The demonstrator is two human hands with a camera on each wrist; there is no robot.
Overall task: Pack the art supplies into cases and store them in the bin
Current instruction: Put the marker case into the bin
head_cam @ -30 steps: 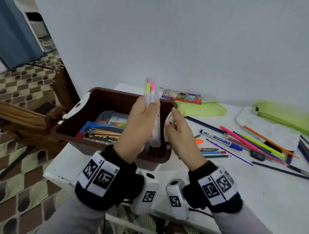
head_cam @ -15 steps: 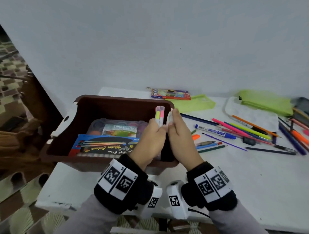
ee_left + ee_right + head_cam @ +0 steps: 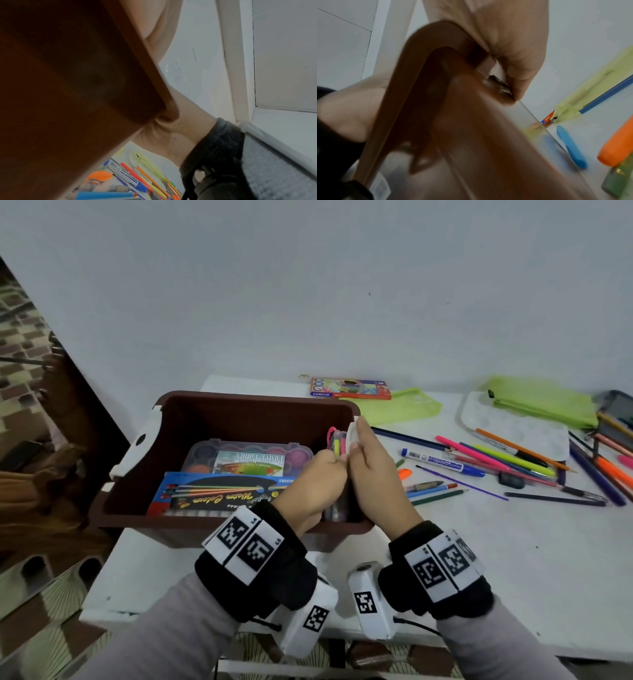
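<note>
Brown bin [image 3: 178, 419] at the table's [image 3: 513, 559] left end, holding a watercolour box [image 3: 219, 494] and a paint set [image 3: 250, 458]. Left hand [image 3: 313, 481], fingers curled round a clear case of highlighters [image 3: 337, 445], holds it upright inside the bin against its right wall. Right hand [image 3: 373, 470] grips the bin's right rim, thumb outside. Farther right, loose pens and pencils [image 3: 496, 463] lie on the table beside a green pouch [image 3: 544, 405].
</note>
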